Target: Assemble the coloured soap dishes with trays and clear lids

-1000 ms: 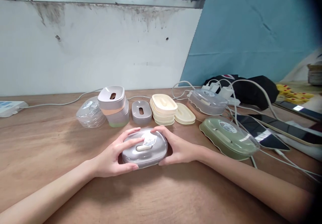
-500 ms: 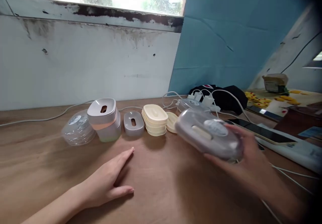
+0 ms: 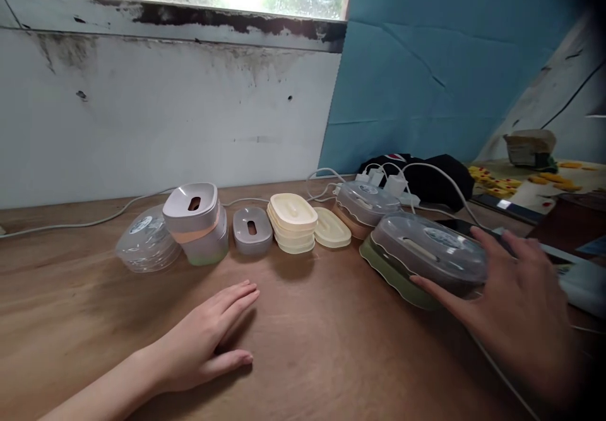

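Observation:
My right hand (image 3: pixel 511 295) is beside a clear plastic cover (image 3: pixel 426 244) with a round label, its fingers spread and its thumb near the cover's front edge; I cannot tell whether the thumb touches it. That cover sits over a green base (image 3: pixel 398 282) on the table. Flat on the wood at the left lies my left hand (image 3: pixel 203 339), stretched out and holding nothing. Ahead of it stand a stack of grey cups (image 3: pixel 201 244) topped by a slotted lid, a grey slotted piece (image 3: pixel 252 244), and a pile of cream pieces (image 3: pixel 293 219) with a cream lid (image 3: pixel 332 228) alongside.
Clear round-labelled covers (image 3: pixel 148 244) are stacked at the left. Another clear cover (image 3: pixel 368 200) rests at the back on a brownish base. A power strip with plugs (image 3: pixel 395 184), white cables, a black cloth item (image 3: pixel 442 181) and a phone (image 3: pixel 509 206) lie to the right.
The clear cover, gripped and raised by my right hand before, now rests over the green base at the right. My right hand has loosened and shifted right. My left hand has barely moved.

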### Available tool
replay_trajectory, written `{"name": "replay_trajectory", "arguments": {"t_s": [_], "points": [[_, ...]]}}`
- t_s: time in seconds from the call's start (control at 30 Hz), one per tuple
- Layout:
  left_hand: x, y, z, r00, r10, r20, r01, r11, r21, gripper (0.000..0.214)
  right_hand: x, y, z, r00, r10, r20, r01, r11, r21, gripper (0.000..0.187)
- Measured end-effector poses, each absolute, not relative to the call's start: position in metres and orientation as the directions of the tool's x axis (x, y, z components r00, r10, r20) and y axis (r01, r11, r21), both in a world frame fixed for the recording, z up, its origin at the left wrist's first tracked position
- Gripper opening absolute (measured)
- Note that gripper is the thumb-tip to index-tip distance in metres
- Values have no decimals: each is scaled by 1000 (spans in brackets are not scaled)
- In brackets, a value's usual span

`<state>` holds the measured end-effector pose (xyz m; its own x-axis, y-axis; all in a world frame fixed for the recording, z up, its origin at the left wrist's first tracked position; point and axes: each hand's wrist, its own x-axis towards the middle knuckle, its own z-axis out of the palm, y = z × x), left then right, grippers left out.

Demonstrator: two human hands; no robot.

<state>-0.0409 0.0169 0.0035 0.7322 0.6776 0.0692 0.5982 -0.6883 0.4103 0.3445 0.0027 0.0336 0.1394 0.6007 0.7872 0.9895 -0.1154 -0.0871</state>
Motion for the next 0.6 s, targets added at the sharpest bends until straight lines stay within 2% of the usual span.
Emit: {"name": "replay_trajectory", "arguments": {"t_s": [0.03,0.1,0.17,0.2,0.27,0.33,0.4,0.6], "points": [[-41,17,5,739,671,53,601,-693,398,63,333,-2,33,49,599,800,999,-27,-41,80],[-40,18,7,748,663,30,609,-704,366,58,307,-10,29,-213,666,715,953,303,2,71],[-38,18,9,756,654,7,615,-715,333,57,280,-14,22,-520,737,433,804,593,-44,69],[-37,19,10,755,655,-6,623,-714,320,57,267,-12,19,-629,729,269,735,671,-102,69],[-36,18,12,743,669,-28,645,-704,297,57,245,-4,15,-735,677,42,651,721,-238,66],[-35,18,13,723,690,-39,672,-689,273,59,228,11,15,-759,650,-40,625,709,-325,63],[-34,17,15,702,711,-47,697,-672,249,64,215,24,16,-764,643,-52,617,705,-349,62],[-35,17,17,686,724,-68,717,-657,232,70,204,35,14,-773,634,-35,610,726,-316,60]]}}
